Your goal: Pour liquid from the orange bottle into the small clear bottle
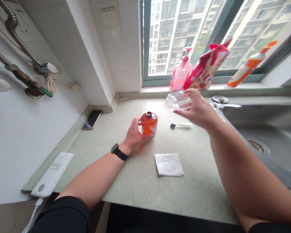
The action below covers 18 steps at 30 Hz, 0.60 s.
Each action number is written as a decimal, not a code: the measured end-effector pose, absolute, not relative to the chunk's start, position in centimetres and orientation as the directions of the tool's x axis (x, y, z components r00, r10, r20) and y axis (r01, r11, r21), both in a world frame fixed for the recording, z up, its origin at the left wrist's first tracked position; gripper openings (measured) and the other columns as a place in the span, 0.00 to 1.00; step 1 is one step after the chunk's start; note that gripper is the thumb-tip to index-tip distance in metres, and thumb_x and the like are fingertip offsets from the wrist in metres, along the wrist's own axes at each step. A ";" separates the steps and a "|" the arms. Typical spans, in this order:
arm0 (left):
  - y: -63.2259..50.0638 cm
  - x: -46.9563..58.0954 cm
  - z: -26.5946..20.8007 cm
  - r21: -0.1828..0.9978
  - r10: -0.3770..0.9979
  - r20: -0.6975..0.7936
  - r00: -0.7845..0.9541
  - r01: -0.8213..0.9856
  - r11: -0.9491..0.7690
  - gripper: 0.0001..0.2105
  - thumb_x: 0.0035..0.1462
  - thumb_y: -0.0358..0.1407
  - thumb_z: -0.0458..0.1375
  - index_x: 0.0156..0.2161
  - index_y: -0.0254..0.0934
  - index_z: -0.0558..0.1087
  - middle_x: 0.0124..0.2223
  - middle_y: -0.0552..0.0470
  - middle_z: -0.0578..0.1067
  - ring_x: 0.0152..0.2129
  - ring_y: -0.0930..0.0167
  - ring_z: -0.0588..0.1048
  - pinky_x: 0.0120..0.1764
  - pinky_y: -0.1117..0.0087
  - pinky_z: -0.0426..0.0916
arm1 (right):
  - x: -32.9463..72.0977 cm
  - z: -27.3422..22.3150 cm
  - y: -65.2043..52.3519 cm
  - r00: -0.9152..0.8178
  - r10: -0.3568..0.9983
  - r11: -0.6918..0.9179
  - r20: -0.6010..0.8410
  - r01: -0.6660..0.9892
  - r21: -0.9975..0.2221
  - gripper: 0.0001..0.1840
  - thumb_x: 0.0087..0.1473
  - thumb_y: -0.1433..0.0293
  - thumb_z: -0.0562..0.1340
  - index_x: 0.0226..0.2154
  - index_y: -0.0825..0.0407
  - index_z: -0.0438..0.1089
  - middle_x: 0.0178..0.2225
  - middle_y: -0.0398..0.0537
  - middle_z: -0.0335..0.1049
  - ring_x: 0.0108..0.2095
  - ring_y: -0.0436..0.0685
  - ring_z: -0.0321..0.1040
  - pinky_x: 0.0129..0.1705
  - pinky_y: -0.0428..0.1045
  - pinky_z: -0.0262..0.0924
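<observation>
My left hand [137, 134], with a black watch on the wrist, is closed around an amber bottle [149, 120]. The bottle stands upright on the counter, its dark-rimmed mouth uncapped. Above the counter, to the right of it, my right hand [196, 108] grips a clear plastic bottle [174, 102] that is tipped on its side. I cannot tell whether any liquid is inside the clear one. Below my right hand lies a small black-capped piece [173, 126] with a clear stem. A folded white tissue [169, 164] lies flat nearer to me.
A steel sink [276, 136] with a faucet [224, 105] is on the right. On the sill stand a pink pump bottle [180, 76], a red pouch [207, 68] and an orange-and-white bottle [247, 69]. A phone [92, 119] and a white power bank [52, 174] lie at left.
</observation>
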<state>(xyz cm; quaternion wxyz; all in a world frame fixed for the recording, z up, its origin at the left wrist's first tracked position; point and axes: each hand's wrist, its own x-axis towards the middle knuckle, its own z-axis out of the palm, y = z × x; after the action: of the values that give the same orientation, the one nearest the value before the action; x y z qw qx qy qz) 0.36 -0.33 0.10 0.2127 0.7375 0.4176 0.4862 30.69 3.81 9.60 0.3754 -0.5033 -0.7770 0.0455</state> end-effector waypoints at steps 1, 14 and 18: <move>-0.4 0.4 0.1 0.724 0.821 0.541 0.182 0.396 -0.565 0.36 0.54 0.50 0.75 0.61 0.41 0.68 0.57 0.41 0.75 0.48 0.59 0.78 0.52 0.54 0.76 | 30.9 9.4 4.0 -0.182 0.829 0.470 0.528 0.739 -0.483 0.47 0.55 0.50 0.73 0.68 0.45 0.56 0.58 0.60 0.73 0.39 0.62 0.78 0.44 0.62 0.78; -0.6 0.4 -0.1 0.712 0.801 0.553 0.231 0.369 -0.598 0.38 0.54 0.55 0.74 0.63 0.42 0.67 0.58 0.41 0.76 0.51 0.58 0.77 0.56 0.52 0.73 | 28.6 6.8 5.0 -0.237 0.949 0.278 0.208 0.315 -0.908 0.49 0.41 0.59 0.80 0.63 0.38 0.64 0.58 0.51 0.72 0.34 0.55 0.75 0.35 0.55 0.80; -0.6 0.3 0.3 0.643 0.737 0.623 0.264 0.363 -0.674 0.39 0.56 0.54 0.74 0.66 0.43 0.65 0.68 0.37 0.70 0.66 0.52 0.71 0.59 0.50 0.74 | 28.1 5.5 5.5 -0.277 0.955 0.150 0.104 0.150 -0.977 0.52 0.38 0.64 0.81 0.64 0.38 0.62 0.57 0.52 0.70 0.39 0.56 0.78 0.44 0.60 0.81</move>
<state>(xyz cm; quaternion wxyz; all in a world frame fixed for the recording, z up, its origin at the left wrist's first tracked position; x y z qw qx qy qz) 0.33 -0.64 0.27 0.1902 0.7719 0.3561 0.4911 28.07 5.51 5.51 0.4146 -0.4354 -0.6347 0.4854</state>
